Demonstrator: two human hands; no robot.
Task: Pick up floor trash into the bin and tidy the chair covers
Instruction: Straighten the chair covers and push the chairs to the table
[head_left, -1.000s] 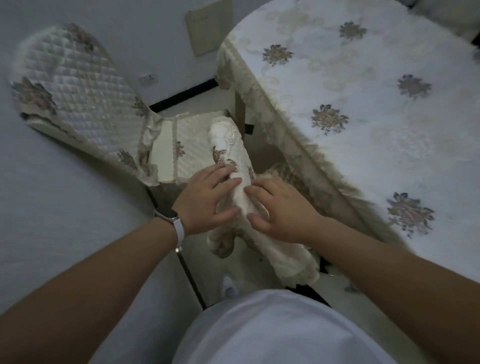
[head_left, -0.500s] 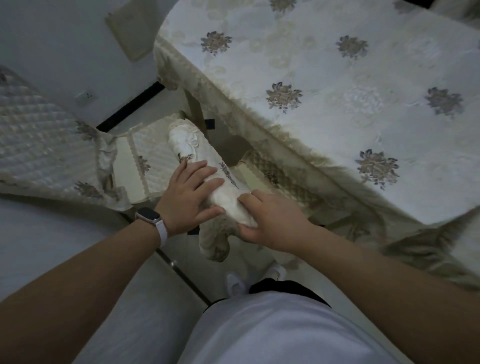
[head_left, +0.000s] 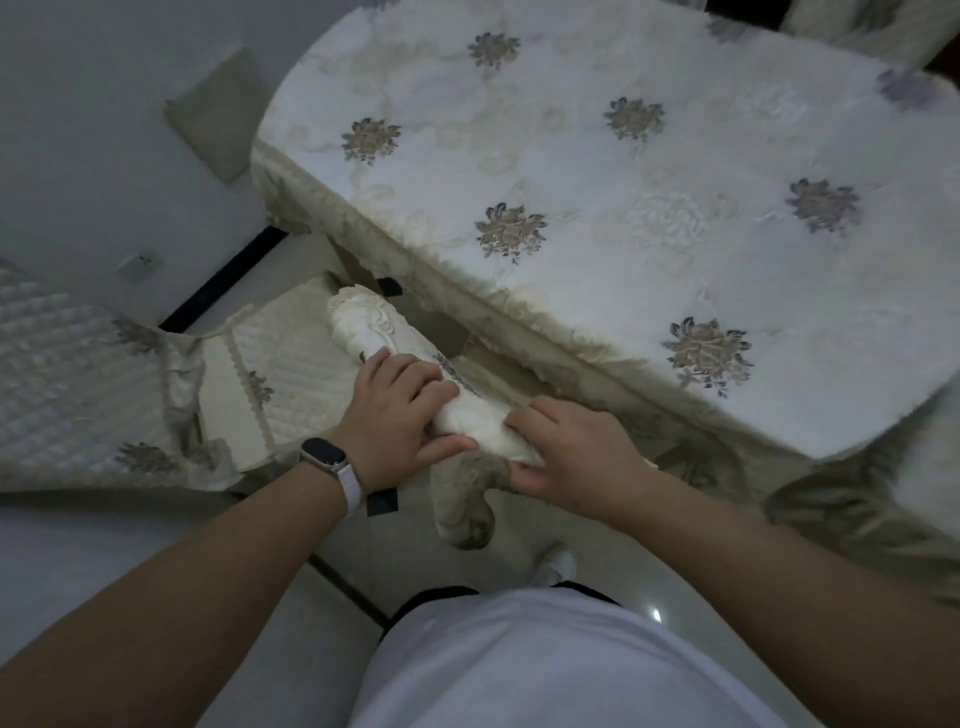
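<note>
I'm looking into a home dining area: a tabletop (head_left: 649, 171) under flower-embroidered cloth (head_left: 395, 244), quilted chair covers (head_left: 67, 374) to match beside it, a wall socket (head_left: 139, 264), pale tiled floor (head_left: 104, 551).

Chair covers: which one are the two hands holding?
The rolled cream cover beside the table: the left hand and the right hand both grip it. The quilted cover at the far left and the quilted seat pad lie untouched.

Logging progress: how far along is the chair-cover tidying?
Done: seat pad looks flat. In hand: left hand and right hand grip the bunched back cover. To do: smoothing it, plus the rumpled neighbouring cover. No trash or bin in view.
</note>
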